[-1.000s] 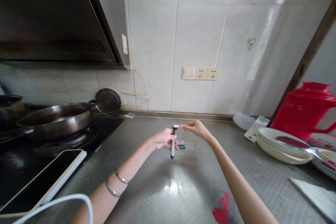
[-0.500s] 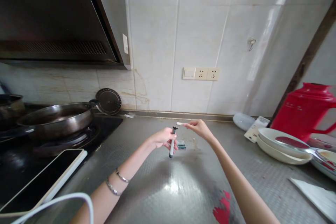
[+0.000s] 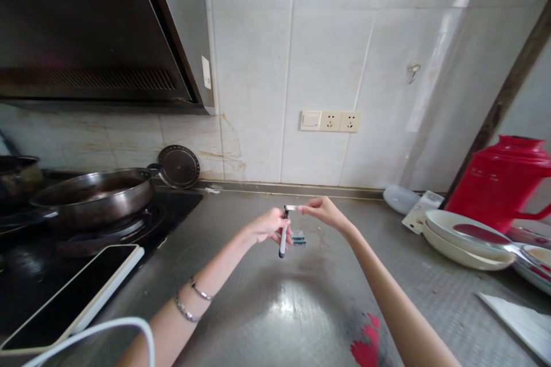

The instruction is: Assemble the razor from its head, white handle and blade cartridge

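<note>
Back at the one white-and-black razor handle comes the single small white cartridge, pinched by the right hand; left hand grips the handle, just before one dark blade pack on the tabletop.

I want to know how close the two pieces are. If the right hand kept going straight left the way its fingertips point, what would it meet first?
Probably the dark top end of the razor handle held by the left hand. The right hand pinches a small white piece right beside it; whether they touch is unclear.

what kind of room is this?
Most likely a home kitchen: a pan on a gas stove under a range hood, with stacked plates on the steel counter.
</note>
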Tool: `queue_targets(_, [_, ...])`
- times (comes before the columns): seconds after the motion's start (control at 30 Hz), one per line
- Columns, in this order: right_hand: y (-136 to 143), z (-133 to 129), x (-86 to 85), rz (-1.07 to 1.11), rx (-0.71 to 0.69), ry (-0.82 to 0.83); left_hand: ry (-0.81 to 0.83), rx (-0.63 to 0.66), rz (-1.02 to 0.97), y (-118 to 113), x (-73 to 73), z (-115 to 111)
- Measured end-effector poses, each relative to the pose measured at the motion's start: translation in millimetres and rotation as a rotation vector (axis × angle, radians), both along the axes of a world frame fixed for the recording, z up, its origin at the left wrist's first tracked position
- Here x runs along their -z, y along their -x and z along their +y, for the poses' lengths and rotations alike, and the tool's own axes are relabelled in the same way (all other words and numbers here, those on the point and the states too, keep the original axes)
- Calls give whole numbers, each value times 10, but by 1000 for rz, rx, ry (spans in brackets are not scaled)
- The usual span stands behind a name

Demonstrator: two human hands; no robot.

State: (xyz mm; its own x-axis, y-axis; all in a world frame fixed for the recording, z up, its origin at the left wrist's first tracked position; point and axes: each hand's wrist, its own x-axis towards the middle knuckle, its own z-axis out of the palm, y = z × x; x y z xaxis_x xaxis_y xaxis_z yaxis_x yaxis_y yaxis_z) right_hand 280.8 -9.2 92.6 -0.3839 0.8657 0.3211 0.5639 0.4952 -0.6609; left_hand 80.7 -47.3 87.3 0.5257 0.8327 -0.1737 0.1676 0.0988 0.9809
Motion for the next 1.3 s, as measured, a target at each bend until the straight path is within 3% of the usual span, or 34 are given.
queue_targets(0.2, [-38,51,65,55,139,-30,7,6,11,-9,-23,-24])
queue_targets(0.4, [57,-31,-29,83,46,-10,4,21,-13,-5,-32,-29])
queue_targets(0.63, [23,19,37,28,177,-76,24,15,-22,2,-14,-17])
queue_targets(0.8, [74,-22,-1,-16,115,-74,19,19,-26,15,-18,-9])
queue_targets(1.03, [-28,-12,-24,-13,158,-82,16,0,-13,24,8,14])
queue_targets(1.2, [11,-19,-26,31,67,-47,-12,3,-12,22,-36,-12])
queue_targets(1.3, [-61,10,2,40,101,-22,-37,25,-22,29,-73,-38])
